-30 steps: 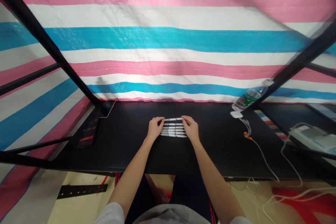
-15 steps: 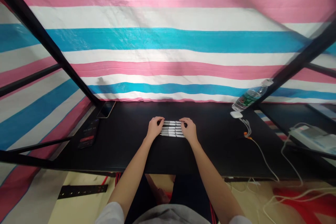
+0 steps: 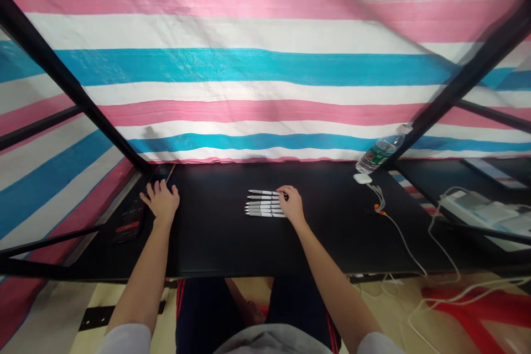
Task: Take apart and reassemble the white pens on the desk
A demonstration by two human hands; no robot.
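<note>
Several white-and-grey pens (image 3: 263, 205) lie side by side in a row on the black table, their tips pointing left. My right hand (image 3: 292, 203) is curled around their right ends, with its fingers closed at the top pen; its exact hold is partly hidden. At the left of the table my left hand (image 3: 161, 202) is spread, fingers apart and holding nothing. It hovers over or rests by two phones: the one with a lit red mark on its screen (image 3: 128, 227) is below it, and the other, at the back, is mostly hidden behind the fingers.
A plastic water bottle (image 3: 379, 154) leans near the right frame post. Before it sits a white charger (image 3: 362, 178) with a cable running to the table's front edge. A white power strip or box (image 3: 477, 213) stands further right. Black metal posts and a striped sheet (image 3: 265, 66) enclose the table.
My left hand has let go of the pens' left ends and moved far left to the phones, its fingers spreading. My right hand stays at the pens. The view has shifted slightly.
</note>
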